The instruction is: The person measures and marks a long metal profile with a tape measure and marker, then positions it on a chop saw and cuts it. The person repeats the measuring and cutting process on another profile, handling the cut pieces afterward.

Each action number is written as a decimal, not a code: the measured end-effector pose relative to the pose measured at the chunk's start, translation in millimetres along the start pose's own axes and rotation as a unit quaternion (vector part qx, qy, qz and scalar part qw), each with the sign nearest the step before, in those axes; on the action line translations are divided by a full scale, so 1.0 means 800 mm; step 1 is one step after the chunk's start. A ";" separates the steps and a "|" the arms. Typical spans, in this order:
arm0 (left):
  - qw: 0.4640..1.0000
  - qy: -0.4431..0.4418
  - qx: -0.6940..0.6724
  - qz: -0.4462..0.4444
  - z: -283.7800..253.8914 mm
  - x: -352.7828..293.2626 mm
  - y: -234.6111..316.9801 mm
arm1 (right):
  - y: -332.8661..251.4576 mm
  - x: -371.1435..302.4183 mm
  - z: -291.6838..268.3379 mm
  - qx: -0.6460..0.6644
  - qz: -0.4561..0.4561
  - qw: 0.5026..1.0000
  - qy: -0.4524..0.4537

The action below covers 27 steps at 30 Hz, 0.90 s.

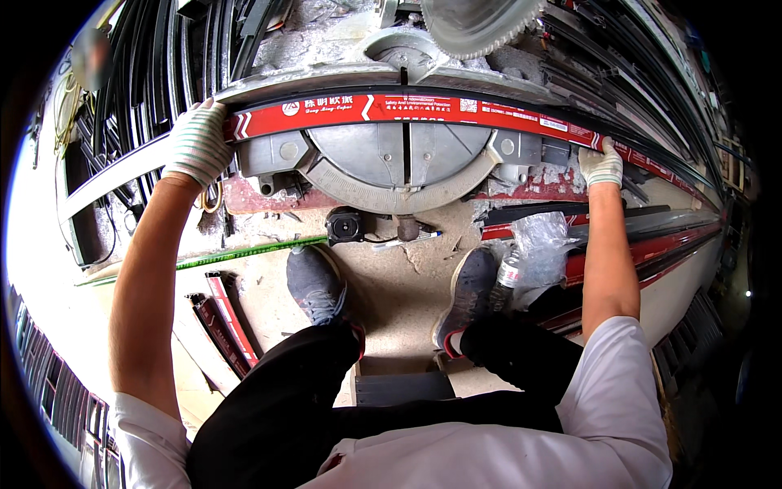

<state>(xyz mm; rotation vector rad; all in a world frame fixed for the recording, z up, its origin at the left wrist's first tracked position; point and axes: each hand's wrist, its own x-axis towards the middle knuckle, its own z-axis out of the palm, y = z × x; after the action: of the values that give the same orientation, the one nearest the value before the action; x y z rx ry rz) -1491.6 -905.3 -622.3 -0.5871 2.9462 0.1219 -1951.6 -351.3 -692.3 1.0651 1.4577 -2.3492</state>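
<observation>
A long metal profile with red printed film (326, 116) lies across the grey round table of a mitre saw (358, 155), along its fence (309, 80). My left hand (198, 145), in a white glove with green stripes, is closed round the profile left of the saw table. On the right, my right hand (601, 165), gloved alike, grips the same profile with its fingers over the far edge. Beyond the fence, the toothed round saw blade (481, 24) is raised off the profile.
A black tape measure (344, 225), a green marked strip (252, 249) and a marker (411, 241) lie on the floor before the saw. Near my right shoe (471, 293) are a bottle (508, 269) and plastic bag (541, 236). Red-filmed offcuts (232, 318) lie left.
</observation>
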 end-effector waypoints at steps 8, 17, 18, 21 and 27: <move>1.000 0.000 0.004 0.004 0.005 0.001 -0.007 | 0.003 -0.004 0.005 -0.019 -0.003 1.000 0.012; 1.000 0.006 -0.021 -0.003 0.004 0.001 -0.005 | 0.004 -0.010 0.003 -0.013 -0.014 1.000 0.001; 0.998 0.013 -0.060 -0.018 0.002 0.000 -0.003 | 0.004 -0.012 0.004 -0.014 -0.012 1.000 -0.004; 0.980 -0.036 -0.189 -0.054 0.000 0.001 -0.004 | 0.007 -0.011 0.006 -0.019 -0.010 1.000 0.001; 0.959 -0.118 -0.254 -0.037 -0.016 0.009 0.002 | -0.002 0.002 -0.005 -0.010 -0.010 1.000 -0.012</move>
<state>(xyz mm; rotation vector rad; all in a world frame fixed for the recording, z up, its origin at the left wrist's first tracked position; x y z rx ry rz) -1500.7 -907.8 -610.9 -0.6829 2.6475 0.8914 -1951.5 -346.3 -693.0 1.0189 1.4858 -2.3477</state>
